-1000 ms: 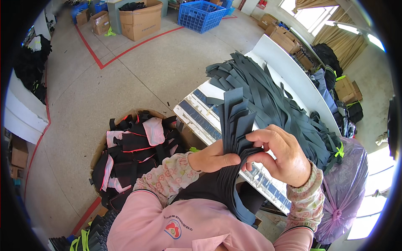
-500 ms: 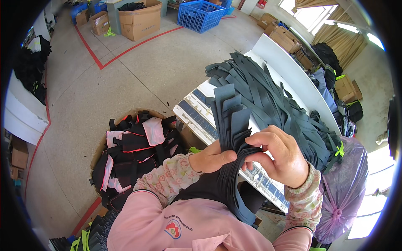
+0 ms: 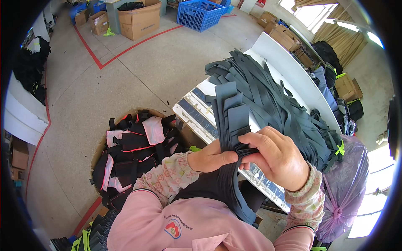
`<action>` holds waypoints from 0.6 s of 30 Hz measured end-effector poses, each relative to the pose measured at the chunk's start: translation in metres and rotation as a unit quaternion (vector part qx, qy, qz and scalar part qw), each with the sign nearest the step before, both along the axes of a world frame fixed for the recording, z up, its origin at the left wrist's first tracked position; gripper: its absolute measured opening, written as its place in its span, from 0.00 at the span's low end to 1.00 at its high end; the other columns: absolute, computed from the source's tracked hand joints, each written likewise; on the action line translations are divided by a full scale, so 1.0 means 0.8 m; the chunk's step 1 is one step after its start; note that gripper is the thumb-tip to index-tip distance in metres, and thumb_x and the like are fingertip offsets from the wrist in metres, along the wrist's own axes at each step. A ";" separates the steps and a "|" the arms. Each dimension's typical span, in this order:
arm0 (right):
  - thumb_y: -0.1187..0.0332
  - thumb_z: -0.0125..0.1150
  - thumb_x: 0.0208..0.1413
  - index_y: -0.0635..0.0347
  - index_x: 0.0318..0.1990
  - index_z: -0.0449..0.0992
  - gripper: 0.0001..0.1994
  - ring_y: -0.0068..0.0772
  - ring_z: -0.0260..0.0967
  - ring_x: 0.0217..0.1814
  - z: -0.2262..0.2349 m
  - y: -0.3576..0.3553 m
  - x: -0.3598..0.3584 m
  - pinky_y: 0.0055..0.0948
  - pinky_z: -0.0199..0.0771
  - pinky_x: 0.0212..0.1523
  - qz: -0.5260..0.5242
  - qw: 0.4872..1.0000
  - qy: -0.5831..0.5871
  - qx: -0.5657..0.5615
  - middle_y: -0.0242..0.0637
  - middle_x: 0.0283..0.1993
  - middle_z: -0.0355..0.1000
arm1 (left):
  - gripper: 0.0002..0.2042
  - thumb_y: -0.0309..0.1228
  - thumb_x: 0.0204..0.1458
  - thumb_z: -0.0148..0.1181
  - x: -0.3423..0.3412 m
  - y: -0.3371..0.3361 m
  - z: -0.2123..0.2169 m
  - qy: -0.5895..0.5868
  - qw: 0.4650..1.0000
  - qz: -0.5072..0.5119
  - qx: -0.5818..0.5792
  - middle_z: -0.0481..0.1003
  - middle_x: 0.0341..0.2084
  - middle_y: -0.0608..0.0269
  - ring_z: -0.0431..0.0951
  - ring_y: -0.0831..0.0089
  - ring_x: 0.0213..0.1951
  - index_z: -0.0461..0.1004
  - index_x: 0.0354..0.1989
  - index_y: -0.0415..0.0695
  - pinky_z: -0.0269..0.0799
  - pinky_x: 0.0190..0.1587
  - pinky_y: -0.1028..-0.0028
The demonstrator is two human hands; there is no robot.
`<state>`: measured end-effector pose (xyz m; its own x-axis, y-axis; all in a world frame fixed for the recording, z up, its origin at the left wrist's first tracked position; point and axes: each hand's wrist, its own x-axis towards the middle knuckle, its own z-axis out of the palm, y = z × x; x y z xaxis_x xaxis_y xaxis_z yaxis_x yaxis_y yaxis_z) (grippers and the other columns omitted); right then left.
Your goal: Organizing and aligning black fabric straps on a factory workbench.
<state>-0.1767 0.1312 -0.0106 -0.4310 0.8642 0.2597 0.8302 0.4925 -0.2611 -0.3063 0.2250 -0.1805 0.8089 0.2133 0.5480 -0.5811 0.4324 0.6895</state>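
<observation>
A bundle of dark grey fabric strips (image 3: 237,121) is gripped in my left hand (image 3: 211,159), whose thumb lies across its front. The strips' upper ends stand fanned at different heights; their lower lengths hang down over my lap. My right hand (image 3: 278,158) pinches the right edges of several strips between thumb and fingers, just beside the left thumb. Beyond the bundle, a large heap of similar dark grey strips (image 3: 268,94) spreads over a white worktable (image 3: 190,109) with worn edges.
To the left stands a round container of black and pink pieces with orange trim (image 3: 138,146). A tied translucent purple bag (image 3: 341,188) sits at the right. Farther off are a cardboard box (image 3: 140,21) and a blue crate (image 3: 200,16). Dark strips with yellow-green ties (image 3: 86,238) lie lower left.
My right hand has shifted slightly left, its fingers now closer against the bundle. The front strips sit less fanned out at that edge. My left hand keeps its hold.
</observation>
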 end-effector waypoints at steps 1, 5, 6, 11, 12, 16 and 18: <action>0.72 0.74 0.42 0.65 0.43 0.74 0.19 0.45 0.71 0.32 0.000 -0.002 -0.003 0.37 0.72 0.31 -0.021 1.000 -0.013 0.004 0.42 0.33 0.70 | 0.33 0.58 0.56 0.57 -0.002 0.001 -0.001 0.036 0.999 -0.019 -0.006 0.72 0.43 0.60 0.76 0.69 0.44 0.64 0.57 0.40 0.74 0.47 0.68; 0.73 0.74 0.41 0.65 0.42 0.74 0.19 0.46 0.70 0.32 -0.003 -0.006 -0.005 0.37 0.72 0.31 -0.019 0.999 -0.026 0.027 0.42 0.33 0.70 | 0.24 0.49 0.63 0.54 0.002 -0.003 -0.001 -0.016 1.000 -0.004 -0.025 0.74 0.40 0.59 0.75 0.74 0.42 0.67 0.53 0.38 0.72 0.46 0.72; 0.74 0.73 0.42 0.65 0.41 0.74 0.18 0.46 0.70 0.31 -0.002 -0.006 -0.004 0.37 0.72 0.31 -0.020 0.999 -0.015 0.021 0.42 0.33 0.70 | 0.23 0.47 0.64 0.55 0.002 -0.002 0.000 -0.022 1.000 0.001 -0.004 0.74 0.40 0.60 0.75 0.74 0.41 0.67 0.53 0.38 0.72 0.46 0.72; 0.80 0.72 0.36 0.64 0.41 0.71 0.21 0.46 0.70 0.35 0.015 -0.005 -0.001 0.37 0.73 0.33 -0.036 0.999 0.004 0.019 0.40 0.34 0.67 | 0.18 0.42 0.65 0.55 0.006 -0.005 0.010 -0.027 0.999 0.014 0.027 0.73 0.40 0.61 0.74 0.74 0.41 0.67 0.52 0.39 0.71 0.46 0.73; 0.79 0.72 0.37 0.63 0.41 0.72 0.21 0.47 0.70 0.35 0.017 -0.004 -0.002 0.38 0.73 0.33 -0.037 0.999 0.000 0.006 0.40 0.34 0.67 | 0.17 0.41 0.65 0.55 0.006 -0.005 0.008 -0.030 0.999 0.010 0.029 0.73 0.39 0.62 0.74 0.75 0.40 0.68 0.51 0.39 0.71 0.46 0.73; 0.78 0.73 0.37 0.62 0.42 0.72 0.21 0.47 0.69 0.35 0.015 -0.001 -0.003 0.38 0.72 0.32 -0.034 0.999 -0.002 -0.008 0.40 0.34 0.67 | 0.16 0.40 0.65 0.55 0.006 -0.002 -0.002 -0.034 0.998 0.001 0.046 0.73 0.39 0.63 0.73 0.76 0.39 0.68 0.51 0.39 0.71 0.45 0.74; 0.76 0.73 0.37 0.62 0.42 0.72 0.22 0.47 0.69 0.35 0.014 -0.005 -0.001 0.39 0.72 0.33 -0.045 0.999 0.007 -0.025 0.40 0.34 0.67 | 0.16 0.39 0.65 0.55 0.005 -0.001 0.000 -0.030 0.998 0.005 0.052 0.73 0.39 0.63 0.73 0.77 0.39 0.68 0.51 0.39 0.71 0.45 0.74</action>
<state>-0.1775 0.1275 0.0009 -0.3483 0.9108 0.2215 0.8662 0.4031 -0.2953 -0.3027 0.2243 -0.1809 0.7718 0.1602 0.6153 -0.6267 0.3551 0.6936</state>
